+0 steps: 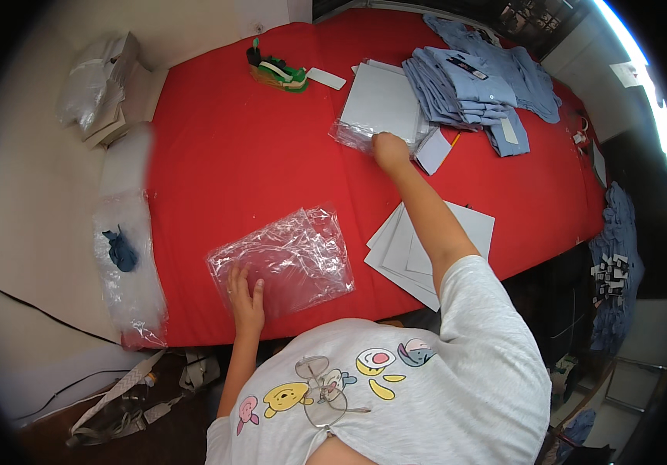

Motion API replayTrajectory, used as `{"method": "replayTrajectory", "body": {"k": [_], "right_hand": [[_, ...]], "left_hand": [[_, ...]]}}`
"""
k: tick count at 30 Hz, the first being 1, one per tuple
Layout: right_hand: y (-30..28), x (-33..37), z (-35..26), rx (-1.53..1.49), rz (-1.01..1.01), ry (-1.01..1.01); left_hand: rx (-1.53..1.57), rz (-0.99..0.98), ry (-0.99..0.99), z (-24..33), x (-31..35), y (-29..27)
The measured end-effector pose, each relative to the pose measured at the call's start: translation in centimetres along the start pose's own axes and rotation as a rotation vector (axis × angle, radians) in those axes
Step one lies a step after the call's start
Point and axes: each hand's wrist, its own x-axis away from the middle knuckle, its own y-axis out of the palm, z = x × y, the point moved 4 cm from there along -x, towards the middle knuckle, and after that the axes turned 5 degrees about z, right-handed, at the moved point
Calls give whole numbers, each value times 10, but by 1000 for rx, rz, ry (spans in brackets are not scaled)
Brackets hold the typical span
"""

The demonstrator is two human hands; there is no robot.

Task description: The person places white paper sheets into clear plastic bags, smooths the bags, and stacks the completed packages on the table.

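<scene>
The one view comes from the person's head and looks down and forward upon the table [217,155]. The shirt [442,387] is very near, at the lower edge; the left hand [246,302] is nearer than the right hand [391,152]. The wide fisheye bends straight edges.

Clear, glossy plastic packaging [302,252] lies flat, creased and askew near the close edge of the red cloth [233,155], whose colour shows through. Farther off, flat white sheets [380,101] lie in a slightly uneven stack, crinkled transparent film [353,137] jutting past the near edge.
</scene>
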Motion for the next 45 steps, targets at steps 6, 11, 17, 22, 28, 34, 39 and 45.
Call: {"method": "replayTrajectory", "body": {"k": [6, 11, 17, 22, 28, 34, 39, 45], "right_hand": [[-34, 13, -2, -338, 299, 382], [-153, 32, -76, -786, 587, -24], [-245, 140, -198, -1100, 329, -555], [-167, 212, -197, -1049, 43, -418], [-54, 259, -187, -692, -109, -127], [-73, 302, -193, -132, 147, -162], [-45, 333, -178, -304, 114, -126], [-19, 339, -124, -329, 244, 115]], "left_hand": [[119, -27, -10, -7, 11, -19], [676, -17, -275, -71, 21, -17], [1296, -209, -543, -64, 1, -46], [1712, -342, -443, -68, -26, -57], [1290, -494, -658, -81, -20, -56], [722, -53, -399, -93, -13, -35], [1, -153, 248, 3, -13, -12], [-494, -196, 502, -17, 2, 53]]}}
